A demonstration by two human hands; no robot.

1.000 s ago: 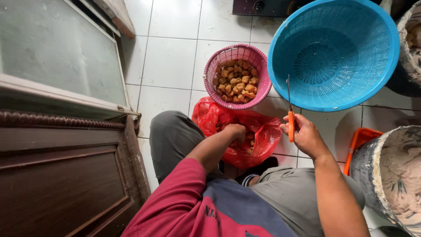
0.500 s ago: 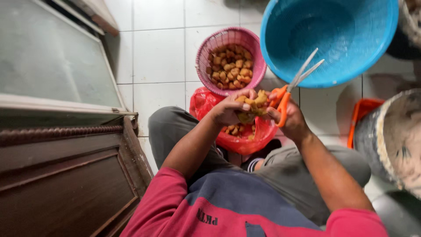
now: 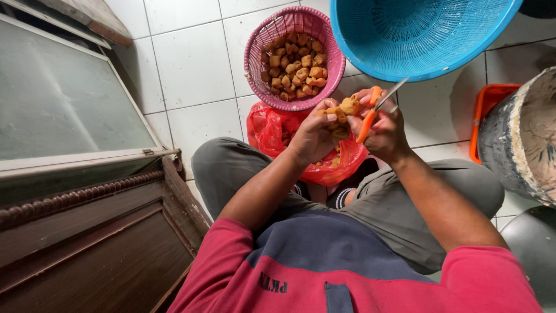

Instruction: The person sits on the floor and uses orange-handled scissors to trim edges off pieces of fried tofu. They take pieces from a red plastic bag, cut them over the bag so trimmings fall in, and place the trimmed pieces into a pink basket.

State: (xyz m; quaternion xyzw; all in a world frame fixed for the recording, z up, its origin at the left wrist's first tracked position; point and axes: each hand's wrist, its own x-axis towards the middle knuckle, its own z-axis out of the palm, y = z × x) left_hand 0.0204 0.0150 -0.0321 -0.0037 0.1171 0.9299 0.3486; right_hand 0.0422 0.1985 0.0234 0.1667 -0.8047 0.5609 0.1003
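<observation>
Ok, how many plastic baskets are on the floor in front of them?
2: a pink basket of brown pieces beyond the red bag, and a larger blue basket to its right, partly cut off by the frame.

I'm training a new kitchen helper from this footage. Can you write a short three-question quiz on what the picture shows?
1. True or false: the right hand holds orange-handled scissors.
2. Which basket holds the brown fried pieces: A) the pink basket, B) the blue basket?
3. Fill in: the red plastic bag lies on the tiled floor between the person's ____.

Key
1. True.
2. A.
3. Legs. The left hand holds a brown fried piece above it.
</observation>
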